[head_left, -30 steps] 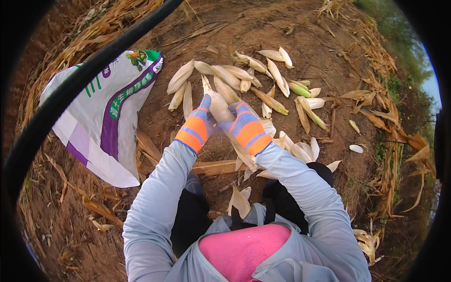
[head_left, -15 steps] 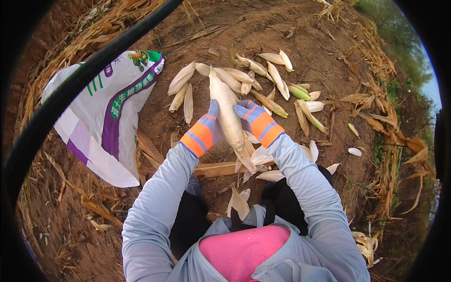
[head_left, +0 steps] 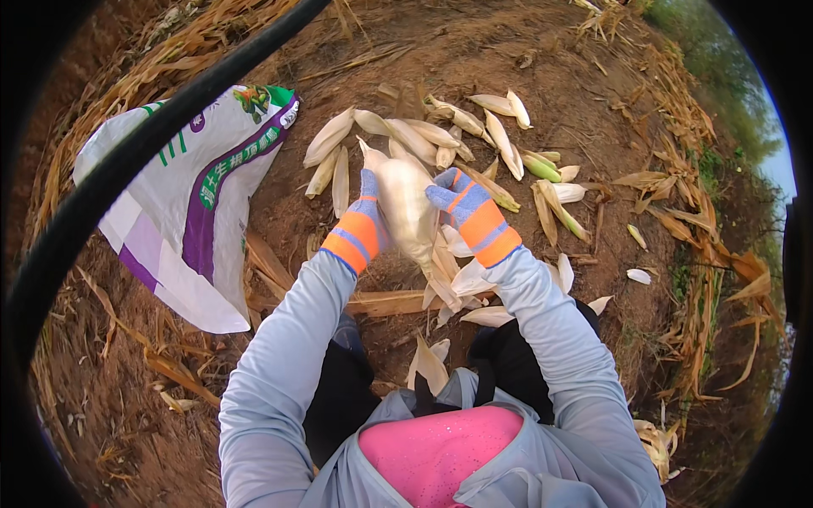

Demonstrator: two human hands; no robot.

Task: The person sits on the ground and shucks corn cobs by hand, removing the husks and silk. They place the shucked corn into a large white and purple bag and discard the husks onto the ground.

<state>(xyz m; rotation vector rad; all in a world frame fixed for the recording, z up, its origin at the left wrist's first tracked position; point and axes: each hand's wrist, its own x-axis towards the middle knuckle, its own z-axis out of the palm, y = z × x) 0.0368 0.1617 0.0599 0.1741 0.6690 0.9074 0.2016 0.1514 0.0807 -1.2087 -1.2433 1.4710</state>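
An ear of corn (head_left: 406,203) in its pale, dry husk is held in front of me, its pointed tip facing away and its stalk end toward me. My left hand (head_left: 364,222), in a grey-blue and orange striped glove, is closed around the ear's left side. On the opposite side, my right hand (head_left: 474,213), gloved the same way, has its fingers bent and pinched at the husk's edge near the upper part. The palm-side fingers of both hands are partly hidden. Loose pale husk leaves (head_left: 472,278) lie below the right wrist.
Several husked ears (head_left: 330,140) lie on the brown soil beyond my hands, with greener husks (head_left: 542,167) to the right. A white and purple sack (head_left: 224,195) spreads out at the left. A black cable-like strip (head_left: 161,135) crosses the upper left. Dry stalks (head_left: 694,229) line the right.
The ear has tilted more upright and its husk looks wider. My left hand shifted slightly left and nearer; my right hand moved slightly right, its fingers bending more at the husk.
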